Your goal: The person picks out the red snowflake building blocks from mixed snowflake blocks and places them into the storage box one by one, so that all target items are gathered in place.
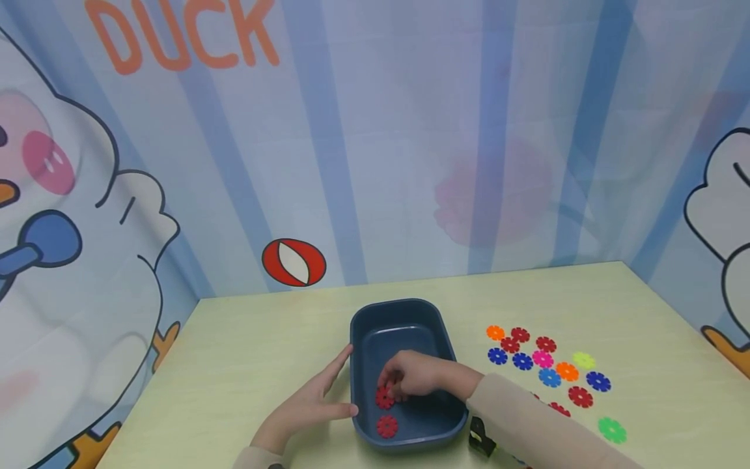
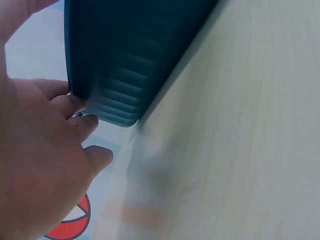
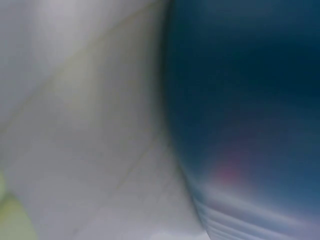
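Note:
A dark blue plastic bin (image 1: 404,440) sits on the table. My left hand (image 1: 310,405) rests against its left side, fingers straight and thumb at the rim; in the left wrist view the left hand (image 2: 45,135) touches the bin's outer wall (image 2: 125,75). Reaching inside the bin, my right hand (image 1: 417,373) has curled fingers and pinches a red snowflake disc (image 1: 384,398), partly hidden by the fingertips. Nearer the front, another red snowflake disc (image 1: 387,426) lies on the bin floor. The right wrist view is blurred and shows mostly the bin (image 3: 250,100).
Several loose snowflake discs lie right of the bin, among them an orange disc (image 1: 567,372), a dark blue disc (image 1: 598,382) and a green disc (image 1: 612,430). The right sleeve (image 1: 539,420) covers some. A printed curtain (image 1: 398,163) hangs behind the table (image 1: 263,339).

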{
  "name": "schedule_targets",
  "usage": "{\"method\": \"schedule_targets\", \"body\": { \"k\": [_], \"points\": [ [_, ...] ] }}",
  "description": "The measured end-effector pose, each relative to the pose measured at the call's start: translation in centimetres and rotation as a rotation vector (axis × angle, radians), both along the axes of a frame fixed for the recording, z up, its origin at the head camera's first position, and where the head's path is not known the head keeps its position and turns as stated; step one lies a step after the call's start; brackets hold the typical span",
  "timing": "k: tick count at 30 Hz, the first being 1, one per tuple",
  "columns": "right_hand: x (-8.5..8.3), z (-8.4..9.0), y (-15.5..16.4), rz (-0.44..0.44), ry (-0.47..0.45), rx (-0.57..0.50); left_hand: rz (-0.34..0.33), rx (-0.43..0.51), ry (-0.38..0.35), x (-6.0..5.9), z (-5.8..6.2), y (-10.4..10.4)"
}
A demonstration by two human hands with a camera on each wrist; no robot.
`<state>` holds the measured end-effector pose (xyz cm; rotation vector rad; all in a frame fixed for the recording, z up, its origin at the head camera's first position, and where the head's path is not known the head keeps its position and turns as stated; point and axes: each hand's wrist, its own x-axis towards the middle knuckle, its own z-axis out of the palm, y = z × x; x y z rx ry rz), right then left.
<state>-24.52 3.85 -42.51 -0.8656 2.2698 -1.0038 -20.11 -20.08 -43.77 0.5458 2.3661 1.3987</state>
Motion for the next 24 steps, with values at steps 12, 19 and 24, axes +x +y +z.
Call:
{"method": "schedule_targets", "body": {
  "k": [12,19,24],
  "points": [
    [-0.1,0.4,0.4,0.013,0.019,-0.022,-0.010,0.011,0.006,0.0,-0.1,0.1],
    [-0.6,1.7,1.8,0.030,0.077,-0.033,0.003,-0.001,0.004,0.0,-0.1,0.0],
    [-0.9,3.1,3.6,0.034,0.118,-0.061,-0.002,-0.004,0.017,0.0,-0.1,-0.1]
  ]
}}
